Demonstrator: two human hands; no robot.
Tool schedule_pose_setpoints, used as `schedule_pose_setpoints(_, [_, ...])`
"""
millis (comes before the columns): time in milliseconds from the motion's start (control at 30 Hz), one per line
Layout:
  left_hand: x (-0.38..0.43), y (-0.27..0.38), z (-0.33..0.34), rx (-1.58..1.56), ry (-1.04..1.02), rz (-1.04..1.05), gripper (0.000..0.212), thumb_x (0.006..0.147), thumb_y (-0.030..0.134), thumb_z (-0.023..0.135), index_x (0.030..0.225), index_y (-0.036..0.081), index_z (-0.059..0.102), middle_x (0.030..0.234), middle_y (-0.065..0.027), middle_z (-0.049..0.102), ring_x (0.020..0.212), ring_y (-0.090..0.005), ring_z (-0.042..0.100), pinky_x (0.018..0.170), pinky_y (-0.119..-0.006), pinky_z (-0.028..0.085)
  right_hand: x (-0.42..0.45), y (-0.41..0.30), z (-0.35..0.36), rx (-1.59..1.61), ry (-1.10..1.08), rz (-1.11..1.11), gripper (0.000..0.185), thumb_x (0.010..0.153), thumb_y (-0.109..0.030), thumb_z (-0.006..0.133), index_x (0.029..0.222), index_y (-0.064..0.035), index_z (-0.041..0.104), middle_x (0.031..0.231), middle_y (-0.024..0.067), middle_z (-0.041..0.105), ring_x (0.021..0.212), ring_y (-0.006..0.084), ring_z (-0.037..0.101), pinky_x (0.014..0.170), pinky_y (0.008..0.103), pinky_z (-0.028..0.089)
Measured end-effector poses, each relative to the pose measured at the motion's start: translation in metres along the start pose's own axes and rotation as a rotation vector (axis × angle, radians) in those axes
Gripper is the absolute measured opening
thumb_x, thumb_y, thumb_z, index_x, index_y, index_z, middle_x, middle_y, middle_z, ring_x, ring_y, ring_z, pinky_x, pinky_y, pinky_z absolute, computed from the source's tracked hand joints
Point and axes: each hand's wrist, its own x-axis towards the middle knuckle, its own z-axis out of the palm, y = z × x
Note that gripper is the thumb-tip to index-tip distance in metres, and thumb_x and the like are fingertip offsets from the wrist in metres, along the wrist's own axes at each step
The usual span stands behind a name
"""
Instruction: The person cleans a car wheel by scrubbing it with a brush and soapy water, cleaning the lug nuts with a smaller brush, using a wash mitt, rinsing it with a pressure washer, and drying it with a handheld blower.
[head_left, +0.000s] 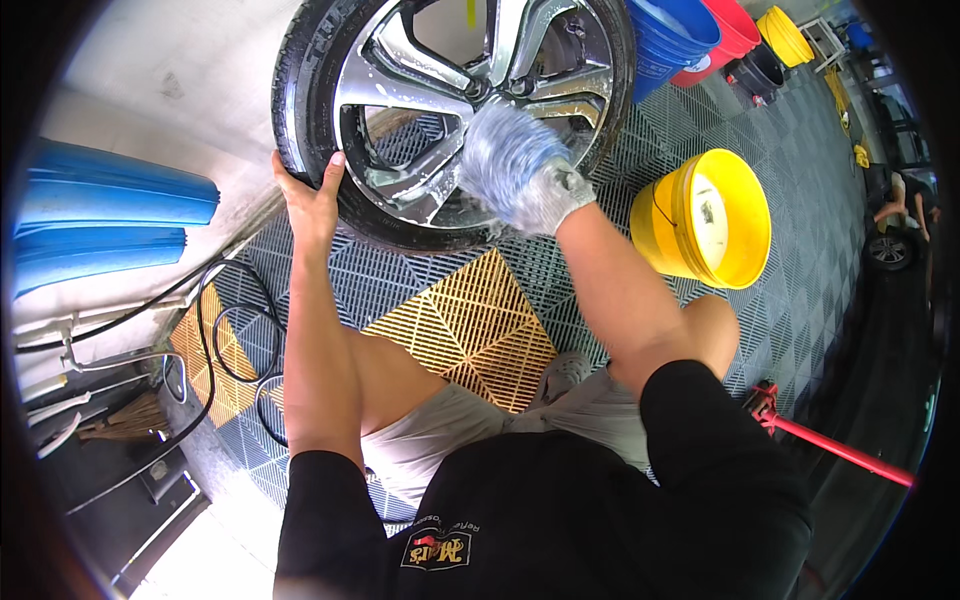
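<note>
A car wheel with a soapy, multi-spoke alloy rim (409, 90) and a black tire (300, 97) stands in front of me, against the pale wall. My left hand (311, 195) grips the tire's lower left edge, thumb on the sidewall and fingers behind. Over my right hand (525, 172) is a wet, shaggy blue-and-white wash mitt (502, 154), blurred and pressed to the spokes just below the hub. The mitt hides my right fingers. A yellow bucket (667, 225) with whitish liquid inside stands to the right of the wheel, near my right forearm.
Blue (667, 45), red (724, 37) and black (757, 71) buckets stand at upper right. A black hose (214, 337) coils at left below blue plastic panels (120, 187). A red-handled tool (832, 446) lies right. A person (911, 199) is beside another wheel, far right. Grated tiles (465, 330) cover the floor.
</note>
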Motion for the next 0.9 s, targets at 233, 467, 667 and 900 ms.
schedule_pose_setpoints(233, [0.001,-0.003,0.008,0.091,-0.023,0.006,0.106,0.083,0.042,0.078,0.152,-0.002,0.009,0.141,-0.0281,0.043,0.129,-0.0325,0.046,0.110,-0.037,0.033,0.020,0.008,0.044,0.235,0.352,0.135,0.032,0.088,-0.026,0.058,0.110,-0.0035,0.065,0.112,0.0138,0.066,0.107,0.0266,0.063,0.095,0.0428,0.049])
schedule_pose_setpoints(467, [0.003,0.000,0.007,0.042,-0.060,0.026,0.109,0.082,0.043,0.078,0.151,-0.004,0.008,0.139,-0.0281,0.044,0.127,-0.0325,0.048,0.109,-0.038,0.035,-0.001,0.064,0.055,0.137,0.074,0.054,0.041,0.099,-0.031,0.042,0.128,-0.0067,0.059,0.131,0.0132,0.060,0.127,0.0225,0.053,0.109,0.0412,0.042])
schedule_pose_setpoints(667, [0.005,-0.011,-0.008,0.092,0.026,0.026,0.118,0.075,0.051,0.081,0.149,-0.009,0.011,0.143,-0.0350,0.036,0.133,-0.0420,0.041,0.112,-0.043,0.032,-0.011,0.030,0.047,0.341,0.142,-0.005,0.042,0.100,-0.027,0.039,0.133,-0.0087,0.057,0.137,0.0128,0.056,0.134,0.0229,0.046,0.111,0.0391,0.041])
schedule_pose_setpoints(900, [0.002,-0.004,0.006,0.075,0.019,0.010,0.119,0.074,0.048,0.082,0.149,-0.008,0.010,0.145,-0.0370,0.030,0.135,-0.0456,0.035,0.114,-0.045,0.029,0.024,-0.011,0.040,0.489,0.264,0.062,0.021,0.080,-0.022,0.069,0.094,-0.0069,0.072,0.105,0.0165,0.070,0.103,0.0291,0.067,0.087,0.0366,0.053])
